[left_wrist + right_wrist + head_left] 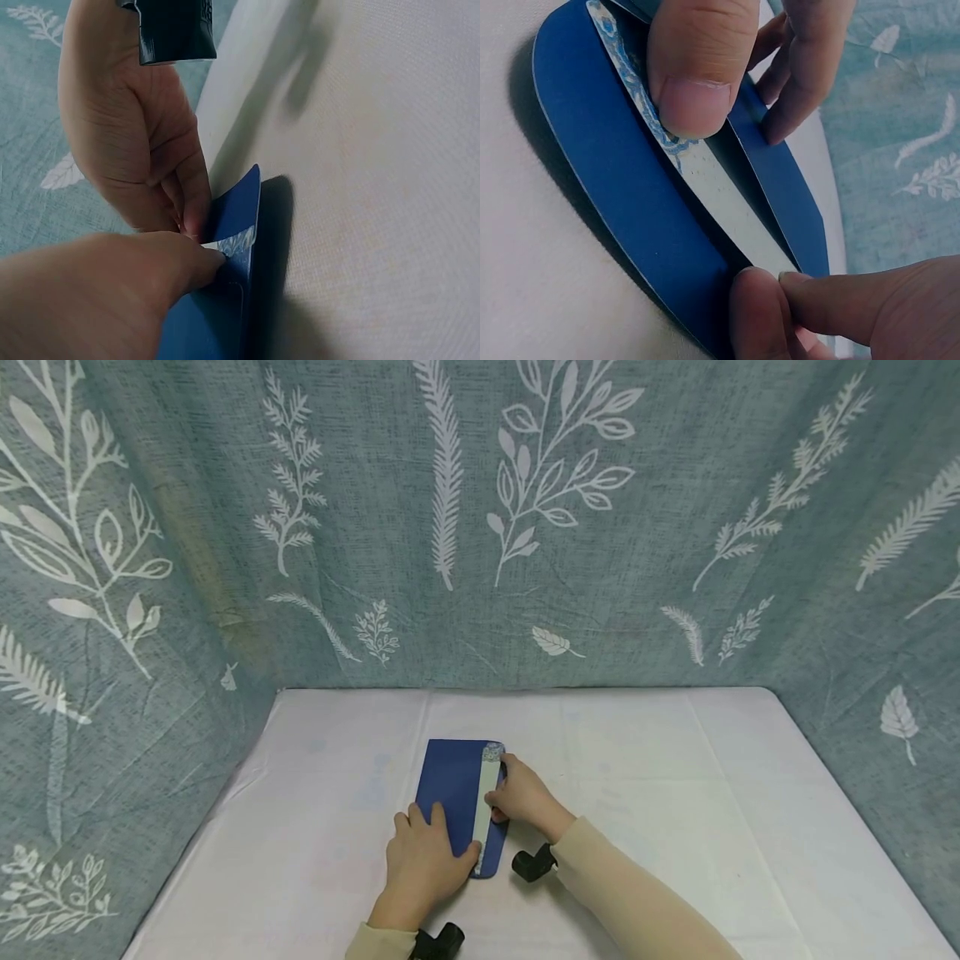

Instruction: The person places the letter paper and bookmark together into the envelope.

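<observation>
A dark blue notebook or folder (453,777) lies on the white table. Along its right side runs a long pale strip (486,802), like a bookmark, with blue-and-white patterned ends. My left hand (426,853) rests on the blue cover with its fingers spread, and its thumb (694,105) presses the strip's near patterned end. At the right edge, my right hand (525,795) pinches the strip between thumb and finger, as the right wrist view shows. There the blue edge (630,180) beside the strip bows up from the table. What lies beneath the strip is hidden.
A white cloth covers the table (660,793). Grey-green curtains (480,635) with white leaf prints hang behind it and at both sides. A black wrist camera (534,863) sits at my right wrist, another black camera (438,941) at my left.
</observation>
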{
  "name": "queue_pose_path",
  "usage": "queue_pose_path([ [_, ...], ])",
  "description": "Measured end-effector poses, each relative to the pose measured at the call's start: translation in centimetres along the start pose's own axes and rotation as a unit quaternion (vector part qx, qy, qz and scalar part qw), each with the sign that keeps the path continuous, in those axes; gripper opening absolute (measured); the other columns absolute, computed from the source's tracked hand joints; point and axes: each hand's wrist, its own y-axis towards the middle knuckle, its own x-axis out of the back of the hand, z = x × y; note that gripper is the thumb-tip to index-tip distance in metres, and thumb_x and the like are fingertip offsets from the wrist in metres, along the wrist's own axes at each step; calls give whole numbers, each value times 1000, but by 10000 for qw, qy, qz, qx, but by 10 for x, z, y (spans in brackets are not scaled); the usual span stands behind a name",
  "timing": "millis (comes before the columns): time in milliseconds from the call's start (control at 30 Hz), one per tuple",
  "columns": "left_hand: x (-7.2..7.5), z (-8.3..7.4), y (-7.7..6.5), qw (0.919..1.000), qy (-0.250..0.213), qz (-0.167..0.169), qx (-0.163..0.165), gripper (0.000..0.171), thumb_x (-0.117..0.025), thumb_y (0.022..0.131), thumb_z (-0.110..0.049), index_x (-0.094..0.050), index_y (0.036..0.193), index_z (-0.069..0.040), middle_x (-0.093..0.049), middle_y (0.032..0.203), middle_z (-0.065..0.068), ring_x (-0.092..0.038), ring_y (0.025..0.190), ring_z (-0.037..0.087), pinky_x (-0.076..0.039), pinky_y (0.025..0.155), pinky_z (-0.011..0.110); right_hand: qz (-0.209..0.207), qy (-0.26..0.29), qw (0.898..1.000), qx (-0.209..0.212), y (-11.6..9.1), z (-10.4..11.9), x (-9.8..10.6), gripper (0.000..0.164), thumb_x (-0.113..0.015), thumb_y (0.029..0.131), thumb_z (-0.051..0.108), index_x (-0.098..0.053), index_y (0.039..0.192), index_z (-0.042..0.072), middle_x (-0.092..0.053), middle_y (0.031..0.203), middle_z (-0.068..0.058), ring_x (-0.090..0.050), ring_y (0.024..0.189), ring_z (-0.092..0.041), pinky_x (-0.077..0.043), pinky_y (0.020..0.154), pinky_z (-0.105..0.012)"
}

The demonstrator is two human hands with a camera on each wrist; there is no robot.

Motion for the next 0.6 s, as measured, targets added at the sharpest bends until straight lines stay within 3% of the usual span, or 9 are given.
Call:
queue_pose_path([
  [267, -1, 1, 0, 10000, -27, 43, 4, 86, -64, 80, -59, -50, 134, 8, -43, 126, 36, -42, 112, 48, -49, 71, 54, 7, 3, 10000, -38, 3, 3, -5, 77, -67, 88, 2, -22, 149, -6, -65, 61, -7, -64, 50, -17, -53, 62, -29],
  [500, -1, 0, 0, 10000, -42, 27, 22, 87, -65, 80, -59, -51, 133, 8, -43, 124, 36, -43, 111, 48, -49, 71, 54, 73, -86, 9999, -68, 5, 6, -7, 75, -65, 89, 4, -23, 149, -6, -65, 60, -6, -65, 51, -17, -52, 72, -32],
  [600, 0, 0, 0, 10000, -21, 12, 24, 87, -65, 79, -59, -51, 133, 8, -43, 124, 36, -43, 110, 48, -49, 71, 54, 157, 16, 9999, -62, 6, 4, -8, 73, -65, 89, 2, -23, 149, -6, -65, 61, -6, -65, 51, -17, -52, 70, -31],
])
